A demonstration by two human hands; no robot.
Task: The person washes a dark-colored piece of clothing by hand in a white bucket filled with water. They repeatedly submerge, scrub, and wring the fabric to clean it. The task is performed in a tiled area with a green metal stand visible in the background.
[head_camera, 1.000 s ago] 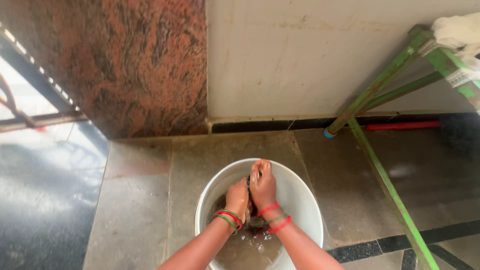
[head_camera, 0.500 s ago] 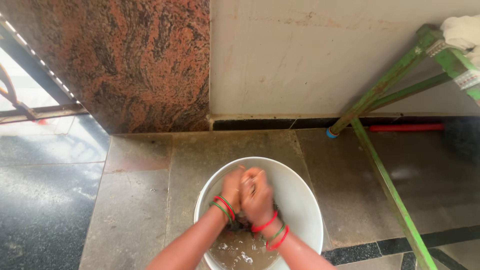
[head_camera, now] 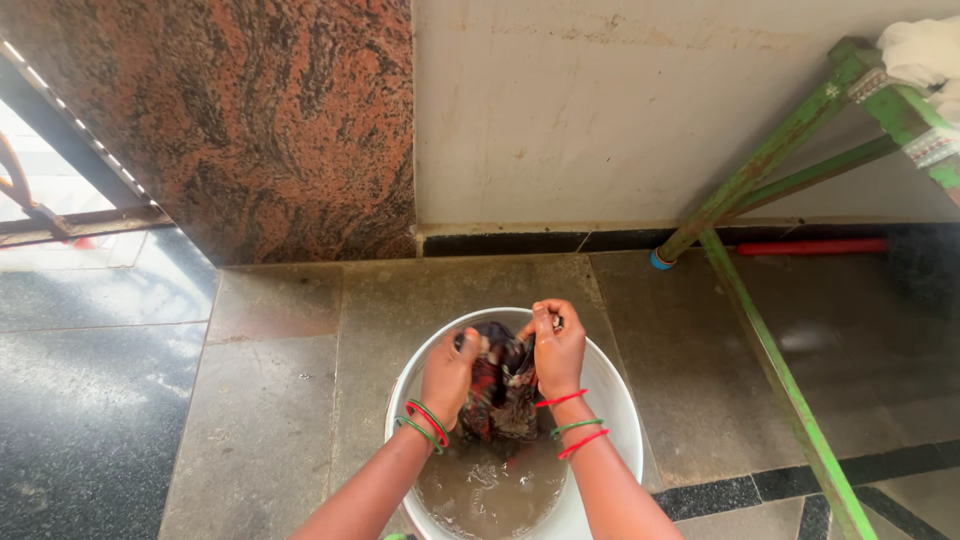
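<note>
Here, listed against the white bucket (head_camera: 612, 400) at bottom centre:

- Red-and-black mottled granite wall panel (head_camera: 250, 120), above and left of bucket.
- Pale plastered wall (head_camera: 600, 110), directly above bucket.
- Grey stone floor (head_camera: 270, 400), under and around bucket.
- Green metal frame (head_camera: 770, 360), slanting from upper right down past bucket's right side; white cloth (head_camera: 925, 50) draped on its top.
- Red pipe (head_camera: 810, 246) along wall base, up and right of bucket.
- Murky brown water (head_camera: 490, 490) inside bucket, lower half.
- Dark patterned wet cloth (head_camera: 503, 380), lifted above water, within bucket rim.
- Left hand (head_camera: 448, 372), clenched on cloth's left side; red and green bangles at wrist.
- Right hand (head_camera: 558, 350), clenched on cloth's upper right; matching bangles.
</note>
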